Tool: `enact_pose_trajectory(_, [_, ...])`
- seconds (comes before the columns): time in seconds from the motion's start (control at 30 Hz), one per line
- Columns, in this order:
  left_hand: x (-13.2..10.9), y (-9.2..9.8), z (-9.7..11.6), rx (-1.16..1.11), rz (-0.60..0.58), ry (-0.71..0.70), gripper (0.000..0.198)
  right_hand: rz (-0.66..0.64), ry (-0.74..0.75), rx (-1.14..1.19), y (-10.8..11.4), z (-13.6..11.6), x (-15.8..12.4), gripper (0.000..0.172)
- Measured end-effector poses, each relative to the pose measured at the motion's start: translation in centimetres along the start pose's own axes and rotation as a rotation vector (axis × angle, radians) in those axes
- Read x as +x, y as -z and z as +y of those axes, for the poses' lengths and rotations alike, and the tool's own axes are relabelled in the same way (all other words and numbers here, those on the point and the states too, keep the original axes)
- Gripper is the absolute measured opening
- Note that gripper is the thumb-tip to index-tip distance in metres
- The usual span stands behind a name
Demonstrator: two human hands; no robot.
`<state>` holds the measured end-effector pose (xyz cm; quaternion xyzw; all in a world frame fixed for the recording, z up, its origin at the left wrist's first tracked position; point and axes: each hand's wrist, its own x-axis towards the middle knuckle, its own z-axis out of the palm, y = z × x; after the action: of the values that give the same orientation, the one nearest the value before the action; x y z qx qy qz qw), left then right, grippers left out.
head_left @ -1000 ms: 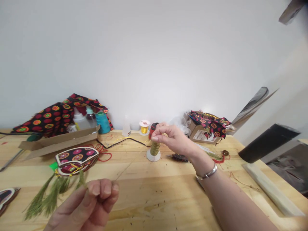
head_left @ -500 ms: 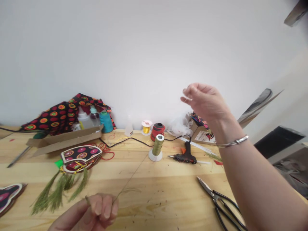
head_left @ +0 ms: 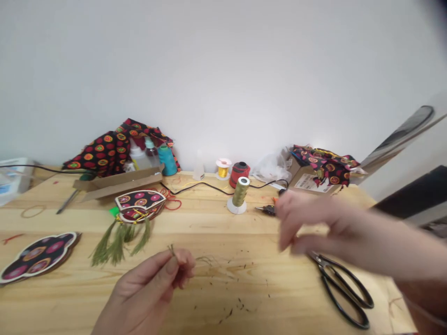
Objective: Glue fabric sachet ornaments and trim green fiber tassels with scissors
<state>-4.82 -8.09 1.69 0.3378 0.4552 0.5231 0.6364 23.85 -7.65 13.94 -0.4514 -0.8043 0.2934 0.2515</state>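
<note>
My left hand (head_left: 153, 288) is low over the near part of the wooden table (head_left: 216, 298), its thumb and fingers pinched on the end of an olive-green thread (head_left: 172, 250). My right hand (head_left: 307, 223) is blurred by motion to the right of centre, just above the black scissors (head_left: 344, 291); its fingers look partly spread. The spool of olive-green thread (head_left: 240, 194) stands upright on its white base beyond both hands.
A patterned fabric piece with green tassels (head_left: 134, 211) and another patterned piece (head_left: 38, 255) lie at the left. A cardboard box with bottles (head_left: 122, 179), gold (head_left: 222, 169) and red (head_left: 239, 173) spools, a glue gun (head_left: 268, 209) and a box of fabric (head_left: 314, 174) line the back.
My right hand has dropped from its raised position down to just above the scissors. The view has shifted right and down. My left hand keeps its pinch on the thread.
</note>
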Motion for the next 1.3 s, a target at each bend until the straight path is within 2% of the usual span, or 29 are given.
enact_pose_trajectory(0.03, [0.0, 0.0, -0.1, 0.037, 0.017, 0.014, 0.01, -0.184, -0.027, -0.108, -1.9, 0.9, -0.6, 0.032])
enact_pose_trajectory(0.07, [0.0, 0.0, -0.2, 0.074, 0.04, 0.015, 0.013, -0.215, -0.056, -0.229, -3.6, 1.8, -1.1, 0.044])
enact_pose_trajectory(0.1, [0.0, -0.2, -0.2, 0.113, 0.056, 0.004, 0.015, -0.144, -0.083, -0.32, -5.0, 2.5, -1.4, 0.048])
enact_pose_trajectory(0.17, [-0.1, -0.9, -0.2, 0.166, 0.061, -0.06, 0.013, 0.004, -0.125, -0.33, -7.1, 3.2, -1.2, 0.032])
enact_pose_trajectory(0.23, [-0.1, -1.9, -0.1, 0.194, 0.026, -0.104, 0.008, 0.158, -0.129, -0.168, -8.7, 3.0, -0.2, 0.02])
enact_pose_trajectory(0.33, [0.1, -3.0, -0.2, 0.184, -0.008, -0.123, 0.009, 0.333, -0.075, 0.299, -11.0, 1.8, 1.8, 0.02])
enact_pose_trajectory(0.4, [0.2, -3.3, -0.4, 0.145, -0.015, -0.114, 0.005, 0.334, -0.075, 0.607, -12.8, 1.2, 2.9, 0.024])
enact_pose_trajectory(0.5, [0.2, -3.3, -0.7, 0.077, -0.044, -0.094, 0.022, 0.248, -0.071, 0.909, -14.7, 1.0, 3.8, 0.029])
enact_pose_trajectory(0.57, [0.2, -3.3, -0.9, 0.042, -0.049, -0.061, 0.029, 0.199, -0.065, 0.976, -15.2, 1.1, 3.9, 0.028])
enact_pose_trajectory(0.73, [0.1, -3.8, -1.0, -0.009, -0.022, 0.032, 0.032, 0.113, -0.084, 1.041, -15.1, 1.3, 3.5, 0.031])
enact_pose_trajectory(0.93, [0.2, -4.2, -1.0, -0.053, -0.042, 0.072, 0.021, 0.213, -0.213, 1.095, -15.4, 1.9, 3.2, 0.012])
enact_pose_trajectory(1.0, [0.3, -4.1, -1.0, -0.085, -0.04, 0.101, 0.019, 0.217, -0.214, 1.059, -15.2, 2.1, 2.9, 0.013])
enact_pose_trajectory(1.13, [0.5, -3.7, -1.2, -0.135, -0.059, 0.02, 0.006, 0.267, -0.311, 0.882, -14.4, 2.8, 2.2, 0.01])
enact_pose_trajectory(1.3, [0.6, -3.4, -1.2, -0.13, -0.044, -0.038, 0.006, 0.343, -0.439, 0.854, -13.6, 4.1, 1.3, 0.011])
